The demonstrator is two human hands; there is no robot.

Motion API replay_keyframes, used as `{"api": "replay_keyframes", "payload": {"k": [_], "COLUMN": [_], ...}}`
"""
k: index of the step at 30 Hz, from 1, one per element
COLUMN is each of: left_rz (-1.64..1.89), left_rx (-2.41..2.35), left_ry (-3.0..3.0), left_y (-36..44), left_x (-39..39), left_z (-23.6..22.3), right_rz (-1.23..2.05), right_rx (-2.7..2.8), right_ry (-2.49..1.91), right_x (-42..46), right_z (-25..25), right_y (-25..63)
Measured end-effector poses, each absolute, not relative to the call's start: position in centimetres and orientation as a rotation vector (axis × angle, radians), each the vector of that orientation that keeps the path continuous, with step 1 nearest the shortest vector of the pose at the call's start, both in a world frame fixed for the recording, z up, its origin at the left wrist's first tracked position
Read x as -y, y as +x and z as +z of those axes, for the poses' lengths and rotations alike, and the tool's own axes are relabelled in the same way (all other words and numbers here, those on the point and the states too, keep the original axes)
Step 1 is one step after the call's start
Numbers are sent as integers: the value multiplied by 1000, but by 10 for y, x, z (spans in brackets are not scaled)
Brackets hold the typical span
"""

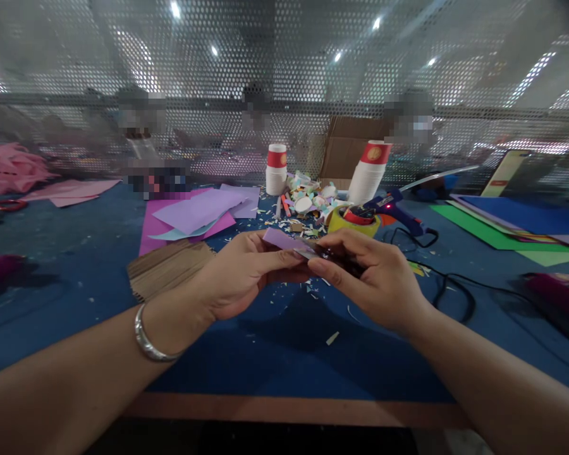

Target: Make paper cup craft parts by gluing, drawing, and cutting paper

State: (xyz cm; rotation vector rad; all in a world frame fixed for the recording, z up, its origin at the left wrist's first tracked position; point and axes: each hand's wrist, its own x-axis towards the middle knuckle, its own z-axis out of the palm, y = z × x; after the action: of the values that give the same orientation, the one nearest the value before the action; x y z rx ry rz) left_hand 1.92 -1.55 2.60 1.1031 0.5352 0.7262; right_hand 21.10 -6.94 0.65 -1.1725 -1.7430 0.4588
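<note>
In the middle of the head view, my left hand [246, 268] pinches a small strip of purple paper [282, 239] between thumb and fingers. My right hand [367, 272] is closed at the strip's right end, its thumb tip close to the left thumb. Under its curled fingers is a dark, shiny tool [334, 254], mostly hidden; whether it is scissors I cannot tell. Both hands are above the blue tabletop [284, 373]. Beside the left wrist lies a piece of brown corrugated cardboard [168, 268].
Purple paper sheets [199, 212] lie at back left. Paper cup stacks [276, 180] flank a heap of scraps [308, 197]. Right of these are yellow tape [355, 222], a blue glue gun [398, 212] with a trailing cord [455, 281], and coloured sheets [526, 218]. Perforated metal [284, 63] stands behind.
</note>
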Motion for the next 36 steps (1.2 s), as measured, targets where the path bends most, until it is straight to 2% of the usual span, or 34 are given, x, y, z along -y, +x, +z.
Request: {"api": "replay_keyframes", "payload": {"k": [36], "left_rz": [729], "left_rx": [-552], "left_ry": [1256], "left_y": [18], "left_x": [14], "left_z": [29], "right_rz": [465], "right_rx": [1752], "right_ry": [-1150], "right_x": [71], "right_z": [11], "right_y": [213]}}
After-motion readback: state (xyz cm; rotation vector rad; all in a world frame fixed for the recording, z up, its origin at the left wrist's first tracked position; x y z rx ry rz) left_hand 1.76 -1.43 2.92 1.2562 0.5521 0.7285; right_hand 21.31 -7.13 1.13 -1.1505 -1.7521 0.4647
